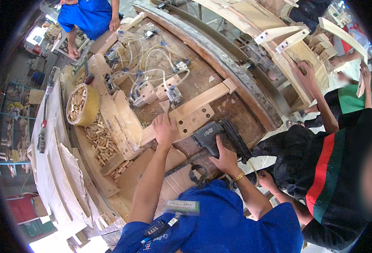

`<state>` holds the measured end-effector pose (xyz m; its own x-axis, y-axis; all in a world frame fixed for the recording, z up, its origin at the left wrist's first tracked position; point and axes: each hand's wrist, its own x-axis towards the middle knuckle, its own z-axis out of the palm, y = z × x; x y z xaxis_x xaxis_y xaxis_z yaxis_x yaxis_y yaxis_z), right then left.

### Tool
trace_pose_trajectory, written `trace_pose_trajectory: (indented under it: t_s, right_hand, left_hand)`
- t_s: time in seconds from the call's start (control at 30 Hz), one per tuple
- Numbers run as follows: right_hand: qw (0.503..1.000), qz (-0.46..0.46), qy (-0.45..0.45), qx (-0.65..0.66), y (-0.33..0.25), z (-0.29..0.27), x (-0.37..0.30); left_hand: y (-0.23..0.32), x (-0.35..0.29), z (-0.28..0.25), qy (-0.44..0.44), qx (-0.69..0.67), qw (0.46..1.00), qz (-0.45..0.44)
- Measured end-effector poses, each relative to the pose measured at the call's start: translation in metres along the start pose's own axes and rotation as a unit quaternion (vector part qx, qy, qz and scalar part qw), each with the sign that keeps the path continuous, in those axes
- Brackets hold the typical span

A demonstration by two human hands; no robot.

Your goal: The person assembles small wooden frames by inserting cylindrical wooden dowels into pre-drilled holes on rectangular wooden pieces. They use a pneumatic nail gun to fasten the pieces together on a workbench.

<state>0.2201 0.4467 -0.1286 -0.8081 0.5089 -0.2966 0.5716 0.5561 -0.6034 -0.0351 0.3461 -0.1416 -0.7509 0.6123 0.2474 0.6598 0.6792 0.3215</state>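
Head view: workshop shelving [14, 162] stands at 9 o'clock; across the worn brown bench [247, 111], a central wooden bar [200, 98] runs lengthwise 8-to-2 o'clock, left hand [165, 130] half-curled over it; at 4, the right hand [227, 158] grips a black nail gun [208, 135].

Matt nailer [207, 133], smooth wooden bar [202, 99]

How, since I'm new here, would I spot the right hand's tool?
Find the brown workbench, then the right hand at its near side. That hand grips the black tool, whose bulky dark body stands out from the pale wooden rail nearby.
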Motion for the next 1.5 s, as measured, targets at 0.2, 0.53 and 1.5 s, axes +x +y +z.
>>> trace_pose_trajectory:
  t_s: [0.2,0.53,1.5]
  right_hand:
    - [0.999,-0.028,0.038,0.012,0.006,0.007,0.0]
    - [1.0,0.0,-0.004,0.001,0.002,0.0,0.001]
    - [0.984,0.154,0.066,0.054,-0.011,-0.062,0.068]
  left_hand:
    - [0.001,0.001,-0.001,0.013,0.0,1.0,0.011]
    - [-0.001,0.003,0.003,0.001,0.002,1.0,-0.002]
    - [0.015,0.003,-0.005,0.021,-0.064,0.993,0.097]
